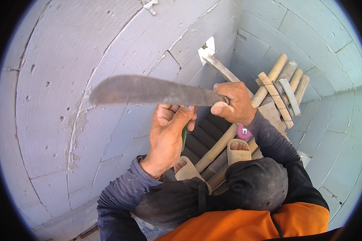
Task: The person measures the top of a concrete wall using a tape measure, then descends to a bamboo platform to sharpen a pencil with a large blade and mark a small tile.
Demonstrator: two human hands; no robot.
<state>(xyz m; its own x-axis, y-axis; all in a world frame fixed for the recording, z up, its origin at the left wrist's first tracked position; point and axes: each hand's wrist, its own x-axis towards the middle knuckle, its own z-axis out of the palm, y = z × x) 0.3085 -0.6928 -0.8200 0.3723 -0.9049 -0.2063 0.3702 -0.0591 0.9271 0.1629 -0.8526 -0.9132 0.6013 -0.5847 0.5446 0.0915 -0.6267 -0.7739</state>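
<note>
A machete (149, 90) with a broad, dull grey blade lies level across the middle of the view, its rounded tip pointing left. My right hand (239, 105) is closed around its handle end, and most of the handle is hidden in the fist. Just under the blade is my left hand (167, 134), fingers curled and thumb pressed up close to the lower edge. A thin green thing (184, 136) sticks down out of the left fingers. Its kind cannot be made out, and whether the blade touches it or the thumb is unclear.
Grey block walls (120, 48) rise on the left and right. My sandalled feet (239, 152) stand on bamboo poles (215, 148), beside a pink tape measure (243, 131). More bamboo (275, 74) and wooden battens (275, 98) lie beyond. A beam (221, 68) runs from a wall opening. Dark ridges show below.
</note>
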